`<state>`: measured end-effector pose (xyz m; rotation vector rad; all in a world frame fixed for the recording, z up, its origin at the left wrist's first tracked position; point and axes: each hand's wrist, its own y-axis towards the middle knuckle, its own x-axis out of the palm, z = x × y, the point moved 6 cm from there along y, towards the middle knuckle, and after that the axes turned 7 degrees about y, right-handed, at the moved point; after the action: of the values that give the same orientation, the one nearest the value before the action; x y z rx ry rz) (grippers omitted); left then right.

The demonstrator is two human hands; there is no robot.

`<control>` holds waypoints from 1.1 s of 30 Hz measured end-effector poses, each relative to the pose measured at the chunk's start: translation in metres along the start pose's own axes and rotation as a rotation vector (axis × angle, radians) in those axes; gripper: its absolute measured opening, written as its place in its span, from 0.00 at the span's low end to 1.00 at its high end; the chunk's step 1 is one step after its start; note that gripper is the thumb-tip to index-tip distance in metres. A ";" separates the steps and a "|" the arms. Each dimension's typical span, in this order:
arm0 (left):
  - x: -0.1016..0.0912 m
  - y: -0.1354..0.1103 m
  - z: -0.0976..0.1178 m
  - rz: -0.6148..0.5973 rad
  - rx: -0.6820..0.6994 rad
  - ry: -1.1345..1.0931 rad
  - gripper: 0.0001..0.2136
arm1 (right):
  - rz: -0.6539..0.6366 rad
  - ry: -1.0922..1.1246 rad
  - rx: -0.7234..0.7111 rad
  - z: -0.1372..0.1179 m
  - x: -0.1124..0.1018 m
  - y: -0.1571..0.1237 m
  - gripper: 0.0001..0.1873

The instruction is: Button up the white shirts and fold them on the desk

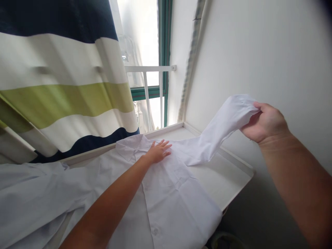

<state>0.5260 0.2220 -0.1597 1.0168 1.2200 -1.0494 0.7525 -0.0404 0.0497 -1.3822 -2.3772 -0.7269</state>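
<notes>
As the left hand (158,152) splays its fingers beside the collar (129,147), the right hand (268,121) pinches the sleeve (223,126), seemingly the soft, light shirt's (178,214) best hold.

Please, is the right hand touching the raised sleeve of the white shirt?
Touching. The head view shows the right hand holding the raised sleeve by its end, with no gap between them.

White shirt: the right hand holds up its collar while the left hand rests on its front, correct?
No: in the head view, the right hand holds up a sleeve, not the collar; the left hand rests on the shirt's front.
</notes>
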 end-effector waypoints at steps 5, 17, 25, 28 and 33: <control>-0.039 -0.106 -0.058 0.096 -0.166 0.101 0.20 | -0.124 0.095 -0.029 0.017 0.048 -0.012 0.16; -0.097 -0.333 -0.121 0.253 -0.611 0.169 0.20 | -0.511 0.123 0.104 0.159 0.251 -0.141 0.10; -0.078 -0.371 -0.134 0.232 -0.692 0.087 0.20 | -0.762 -0.196 0.198 0.261 0.309 -0.252 0.19; -0.071 -0.379 -0.141 0.202 -0.727 0.088 0.19 | -0.807 -0.264 0.210 0.284 0.314 -0.275 0.19; -0.083 -0.368 -0.136 0.325 -0.750 -0.058 0.20 | -0.890 -0.382 0.223 0.309 0.316 -0.303 0.20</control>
<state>0.1333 0.2797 -0.1006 0.5573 1.2057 -0.3075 0.3326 0.2363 -0.1356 -0.3313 -3.2601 -0.3599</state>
